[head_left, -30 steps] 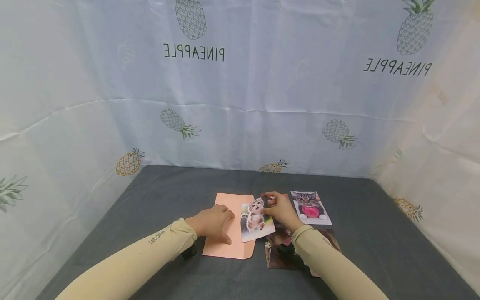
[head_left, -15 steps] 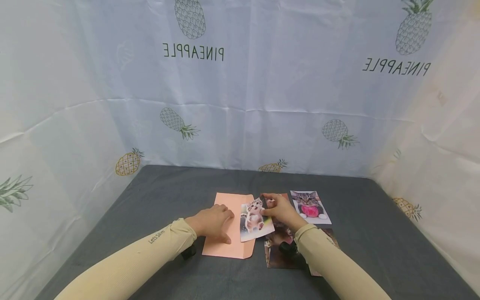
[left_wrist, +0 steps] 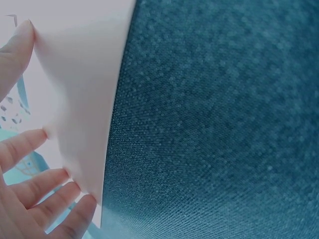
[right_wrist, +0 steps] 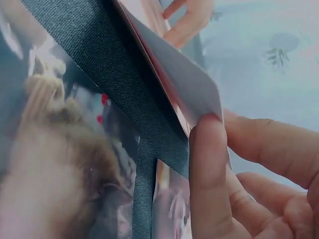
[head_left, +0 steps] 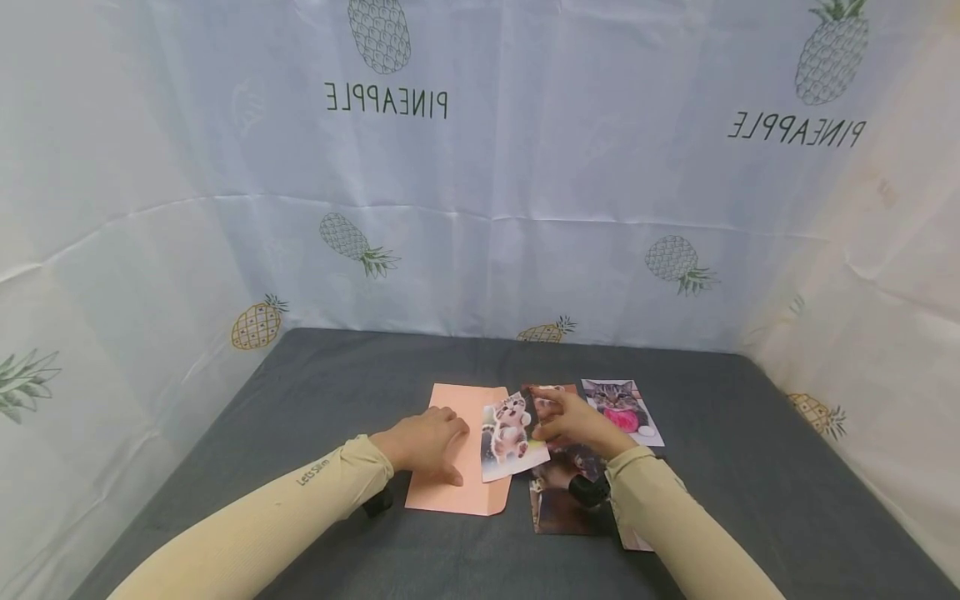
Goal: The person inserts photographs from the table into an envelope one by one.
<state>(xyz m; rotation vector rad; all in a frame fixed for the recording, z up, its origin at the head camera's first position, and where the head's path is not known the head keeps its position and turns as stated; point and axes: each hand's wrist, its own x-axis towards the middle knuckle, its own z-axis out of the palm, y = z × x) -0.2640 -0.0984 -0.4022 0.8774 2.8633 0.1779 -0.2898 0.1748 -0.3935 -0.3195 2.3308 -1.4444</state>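
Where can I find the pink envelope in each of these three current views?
Head: the pink envelope lies below centre, slightly left, under the left hand.
Left wrist: the envelope, looking pale, runs down the left side.
Right wrist: the envelope shows near the top, partly hidden by the kitten photo.
Shared landmark: the left hand, at the envelope in all three.

The envelope (head_left: pixel 471 454) in the middle looks like smooth, dull paper, the kitten picture (head_left: pixel 513 437) is paper with a dull back, the table (head_left: pixel 315 400) wears rough cloth, and the curtain (head_left: pixel 487 167) up top is thin, wrinkly cloth.
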